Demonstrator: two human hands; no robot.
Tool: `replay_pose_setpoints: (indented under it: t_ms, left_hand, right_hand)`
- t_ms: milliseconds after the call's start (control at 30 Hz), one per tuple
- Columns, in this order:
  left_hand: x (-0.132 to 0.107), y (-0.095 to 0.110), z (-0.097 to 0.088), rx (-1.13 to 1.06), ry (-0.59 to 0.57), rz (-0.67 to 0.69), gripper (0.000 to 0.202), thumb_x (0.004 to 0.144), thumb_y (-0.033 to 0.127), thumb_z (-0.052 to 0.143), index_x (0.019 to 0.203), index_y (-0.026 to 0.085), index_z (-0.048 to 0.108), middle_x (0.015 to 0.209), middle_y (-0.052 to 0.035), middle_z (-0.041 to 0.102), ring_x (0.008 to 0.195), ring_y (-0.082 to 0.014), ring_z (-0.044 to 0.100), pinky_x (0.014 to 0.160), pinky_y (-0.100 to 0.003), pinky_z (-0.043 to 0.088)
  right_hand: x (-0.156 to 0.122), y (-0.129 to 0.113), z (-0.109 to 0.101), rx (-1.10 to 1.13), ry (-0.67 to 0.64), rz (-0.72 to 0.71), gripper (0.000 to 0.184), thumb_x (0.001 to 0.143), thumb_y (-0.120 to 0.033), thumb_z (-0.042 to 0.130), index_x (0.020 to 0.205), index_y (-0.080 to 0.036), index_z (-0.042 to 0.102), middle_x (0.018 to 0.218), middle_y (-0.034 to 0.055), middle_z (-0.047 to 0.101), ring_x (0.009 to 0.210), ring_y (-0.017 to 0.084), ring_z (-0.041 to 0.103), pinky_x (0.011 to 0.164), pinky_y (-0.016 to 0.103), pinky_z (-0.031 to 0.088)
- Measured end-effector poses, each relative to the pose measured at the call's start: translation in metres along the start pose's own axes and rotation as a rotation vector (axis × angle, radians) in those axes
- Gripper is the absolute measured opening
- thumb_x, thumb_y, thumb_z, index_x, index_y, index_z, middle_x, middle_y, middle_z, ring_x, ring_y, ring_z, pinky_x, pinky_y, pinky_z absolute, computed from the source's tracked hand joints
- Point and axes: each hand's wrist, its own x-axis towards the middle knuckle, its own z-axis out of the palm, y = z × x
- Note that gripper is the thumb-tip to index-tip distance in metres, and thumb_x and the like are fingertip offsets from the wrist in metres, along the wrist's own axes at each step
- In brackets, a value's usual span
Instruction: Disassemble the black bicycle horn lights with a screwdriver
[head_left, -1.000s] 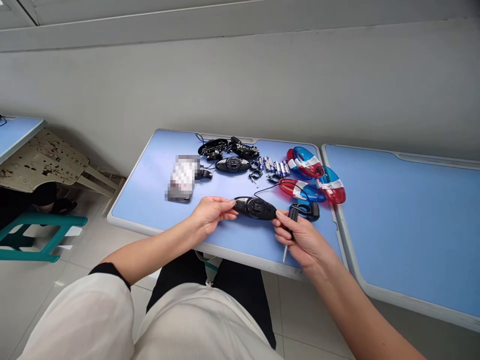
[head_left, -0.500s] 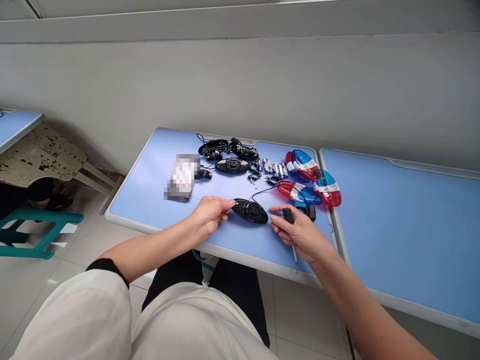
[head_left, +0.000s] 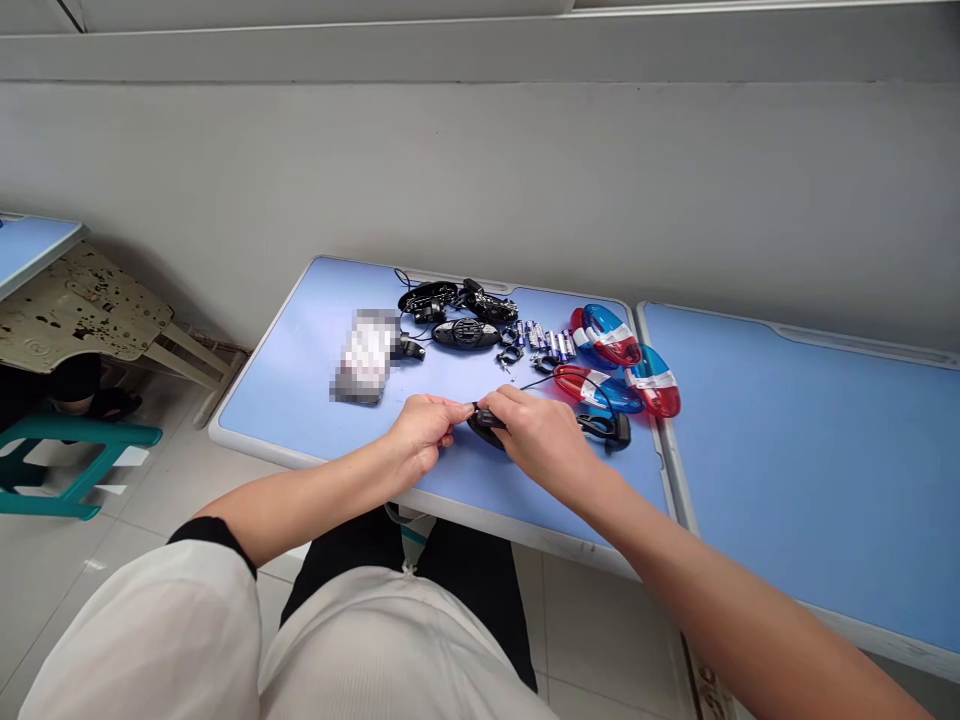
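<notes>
The left tip of a black oval speaker housing (head_left: 484,434) is pinched by my left hand (head_left: 421,432), thumb and fingers closed. My right hand (head_left: 541,432) lies over the housing's right part and hides most of it. Within the right hand's closed fingers is a screwdriver (head_left: 491,419); its black handle end shows by the left fingertips, and its shaft is hidden. A thin black cable (head_left: 559,378) runs from behind the right hand to a black clamp with a small box (head_left: 616,430) on the table.
Red-and-blue lens covers (head_left: 611,388) lie right of several batteries (head_left: 551,340). Behind are another speaker housing (head_left: 465,334), black parts with screws (head_left: 491,302) and ring clamps (head_left: 510,353). A blurred phone-like object (head_left: 366,358) lies left. A second blue table (head_left: 810,460) adjoins on the right.
My right hand has moved left with the screwdriver, from beside the housing to over it, turning the handle toward my left fingertips. My left hand keeps its pinch.
</notes>
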Motion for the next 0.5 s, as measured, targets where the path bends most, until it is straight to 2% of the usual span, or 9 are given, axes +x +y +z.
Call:
replay_pose_setpoints:
  t_ms: [100, 200, 367, 500]
  left_hand:
    - [0.001, 0.000, 0.000, 0.000, 0.002, -0.001, 0.026, 0.062, 0.005, 0.066, 0.045, 0.013, 0.049, 0.042, 0.0047, 0.040, 0.042, -0.0041, 0.032, 0.042, -0.021, 0.021]
    - [0.003, 0.000, 0.000, 0.010, 0.009, -0.002, 0.025, 0.062, 0.005, 0.065, 0.045, 0.013, 0.048, 0.041, 0.0047, 0.040, 0.040, -0.0033, 0.030, 0.041, -0.020, 0.020]
    - [0.004, 0.001, 0.000, 0.034, 0.026, -0.006, 0.023, 0.063, 0.003, 0.064, 0.049, 0.012, 0.049, 0.040, 0.0055, 0.040, 0.038, -0.0026, 0.030, 0.038, -0.019, 0.019]
    - [0.002, 0.001, 0.000, 0.038, 0.018, -0.007, 0.022, 0.068, 0.006, 0.067, 0.054, 0.012, 0.050, 0.044, 0.0048, 0.043, 0.038, -0.0028, 0.032, 0.037, -0.018, 0.020]
  right_hand:
    - [0.002, -0.006, -0.008, -0.105, -0.099, -0.038, 0.022, 0.084, -0.008, 0.042, 0.088, -0.017, 0.062, 0.089, 0.0082, 0.065, 0.064, 0.016, 0.056, 0.049, 0.030, 0.015]
    - [0.004, -0.010, -0.010, -0.125, -0.110, -0.100, 0.020, 0.085, -0.010, 0.044, 0.091, -0.016, 0.061, 0.090, 0.0100, 0.064, 0.066, 0.016, 0.057, 0.049, 0.030, 0.014]
    - [0.012, -0.004, -0.006, 0.014, -0.049, -0.068, 0.013, 0.079, -0.016, 0.048, 0.083, -0.017, 0.060, 0.084, 0.0079, 0.065, 0.063, 0.016, 0.053, 0.051, 0.028, 0.019]
    - [0.026, 0.024, -0.013, 0.114, 0.083, 0.041, 0.010, 0.074, -0.017, 0.049, 0.075, -0.017, 0.059, 0.072, 0.0061, 0.063, 0.062, 0.016, 0.051, 0.055, 0.026, 0.027]
